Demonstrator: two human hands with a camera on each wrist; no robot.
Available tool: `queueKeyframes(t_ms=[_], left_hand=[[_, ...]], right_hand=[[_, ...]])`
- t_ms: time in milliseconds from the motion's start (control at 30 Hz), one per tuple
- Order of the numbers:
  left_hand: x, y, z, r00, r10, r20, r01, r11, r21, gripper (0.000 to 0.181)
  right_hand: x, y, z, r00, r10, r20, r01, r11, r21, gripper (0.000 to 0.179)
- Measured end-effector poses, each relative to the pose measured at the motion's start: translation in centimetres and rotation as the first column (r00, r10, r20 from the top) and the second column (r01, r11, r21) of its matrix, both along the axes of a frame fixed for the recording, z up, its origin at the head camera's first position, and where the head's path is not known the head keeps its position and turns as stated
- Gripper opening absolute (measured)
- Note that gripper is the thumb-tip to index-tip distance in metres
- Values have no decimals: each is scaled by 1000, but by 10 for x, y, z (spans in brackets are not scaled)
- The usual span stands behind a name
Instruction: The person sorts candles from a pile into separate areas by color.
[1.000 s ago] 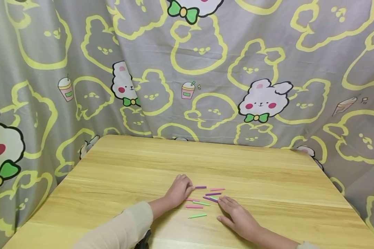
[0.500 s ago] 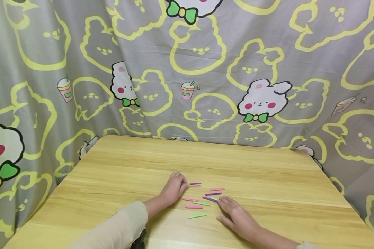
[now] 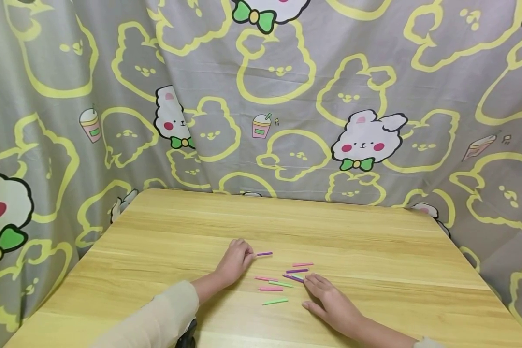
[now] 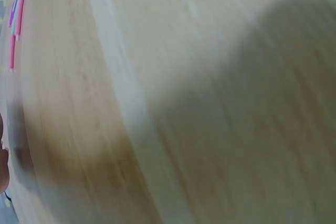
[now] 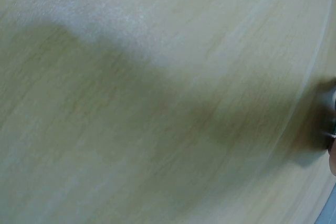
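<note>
In the head view my left hand (image 3: 234, 262) pinches the left end of a thin purple stick (image 3: 265, 253), which points right. My right hand (image 3: 334, 303) lies on the table with fingers extended, its fingertips touching the ends of a crossed purple stick (image 3: 290, 277) and pale green stick (image 3: 298, 277). Just behind these lie another purple stick (image 3: 297, 271) and a pink stick (image 3: 302, 264). Between the hands are two more pink sticks, a green stick (image 3: 281, 284) among them, and a lower green stick (image 3: 276, 301). Both wrist views catch only bits of fingers at their edges.
The wooden table (image 3: 191, 222) reaches back to a grey patterned curtain (image 3: 226, 72) that hangs behind it and on both sides. A dark strap-like object (image 3: 187, 334) shows under the left sleeve (image 3: 156, 314) at the bottom.
My left hand has moved left and slightly away from me, drawing the purple stick apart from the others. The right hand has stayed in place.
</note>
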State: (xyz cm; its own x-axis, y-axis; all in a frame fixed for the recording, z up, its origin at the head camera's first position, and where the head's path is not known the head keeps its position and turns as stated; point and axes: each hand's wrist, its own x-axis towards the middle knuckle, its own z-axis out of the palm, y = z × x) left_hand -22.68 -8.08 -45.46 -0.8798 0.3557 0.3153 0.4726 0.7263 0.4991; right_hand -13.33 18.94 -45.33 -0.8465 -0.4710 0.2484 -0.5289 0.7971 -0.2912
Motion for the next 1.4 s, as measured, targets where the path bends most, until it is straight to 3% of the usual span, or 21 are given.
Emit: queueKeyframes(t_ms=[600,900,1400], left_hand=[[-10,-21,-4,993,120,-9,-120,993,10,10],[-15,-35,-3,985,174,-13,-174,985,-3,11],[-21,-46,-6,975,216,-57,-218,976,-22,10]], right_hand=[[0,-1,2,999,-4,32,4,1000,-3,52],[-1,-1,2,1000,5,-2,-5,1000,-5,52],[-1,0,2,1000,14,11,-13,1000,-2,52]])
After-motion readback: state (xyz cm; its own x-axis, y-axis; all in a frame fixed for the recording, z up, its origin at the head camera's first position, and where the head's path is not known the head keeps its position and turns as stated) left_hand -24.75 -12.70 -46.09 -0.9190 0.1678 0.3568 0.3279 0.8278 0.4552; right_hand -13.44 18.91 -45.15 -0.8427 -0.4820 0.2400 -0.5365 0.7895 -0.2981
